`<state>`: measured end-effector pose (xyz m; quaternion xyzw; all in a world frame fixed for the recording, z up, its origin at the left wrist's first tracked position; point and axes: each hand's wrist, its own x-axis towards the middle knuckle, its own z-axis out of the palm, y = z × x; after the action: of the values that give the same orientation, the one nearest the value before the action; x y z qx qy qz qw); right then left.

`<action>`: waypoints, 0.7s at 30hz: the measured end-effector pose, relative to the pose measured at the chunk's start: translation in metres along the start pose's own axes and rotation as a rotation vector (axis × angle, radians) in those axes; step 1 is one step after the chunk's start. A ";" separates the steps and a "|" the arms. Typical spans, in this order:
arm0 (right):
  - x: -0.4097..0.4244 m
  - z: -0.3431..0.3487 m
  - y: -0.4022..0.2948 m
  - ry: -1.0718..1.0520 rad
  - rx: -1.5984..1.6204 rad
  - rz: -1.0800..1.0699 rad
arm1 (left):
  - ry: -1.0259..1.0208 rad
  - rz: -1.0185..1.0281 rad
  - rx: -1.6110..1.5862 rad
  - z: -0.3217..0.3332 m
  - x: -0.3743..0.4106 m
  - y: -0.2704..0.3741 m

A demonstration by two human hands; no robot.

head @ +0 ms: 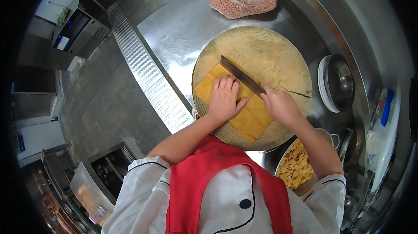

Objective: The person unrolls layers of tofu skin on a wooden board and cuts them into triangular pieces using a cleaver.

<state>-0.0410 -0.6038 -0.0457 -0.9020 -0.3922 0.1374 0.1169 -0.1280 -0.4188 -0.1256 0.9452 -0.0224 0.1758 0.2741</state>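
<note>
A stack of yellow-brown sheets, which look like tofu skin (pixel 253 118), lies on a round wooden chopping block (pixel 277 51). My left hand (pixel 225 98) presses flat on the sheets, left of the blade. In my right hand (pixel 279 105) is the handle of a cleaver (pixel 241 74), whose blade stands on edge across the upper right side of the sheets. A thin strip of the sheets shows beyond the blade. Near my right forearm, a metal pot (pixel 279 165) holds many cut yellow-brown pieces (pixel 295 165).
The block rests on a stainless steel table (pixel 169 35). Behind it lies a plastic bag of reddish-brown peanuts or beans (pixel 243 0). A dark metal bowl (pixel 341 82) and a white dish (pixel 323 84) sit at the right. A metal floor grate (pixel 147 74) runs along the table's left side.
</note>
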 end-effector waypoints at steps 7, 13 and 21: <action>0.005 -0.021 -0.015 -0.035 0.008 0.053 | 0.000 0.004 0.019 0.001 -0.001 -0.001; 0.013 -0.033 -0.017 0.123 0.088 0.059 | 0.030 -0.003 0.004 0.001 -0.001 0.000; -0.024 -0.032 0.003 0.188 0.223 0.105 | -0.170 0.262 -0.039 -0.003 0.000 0.001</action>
<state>-0.0437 -0.6267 -0.0133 -0.9117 -0.3140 0.1010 0.2449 -0.1288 -0.4183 -0.1228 0.9402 -0.1720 0.1287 0.2645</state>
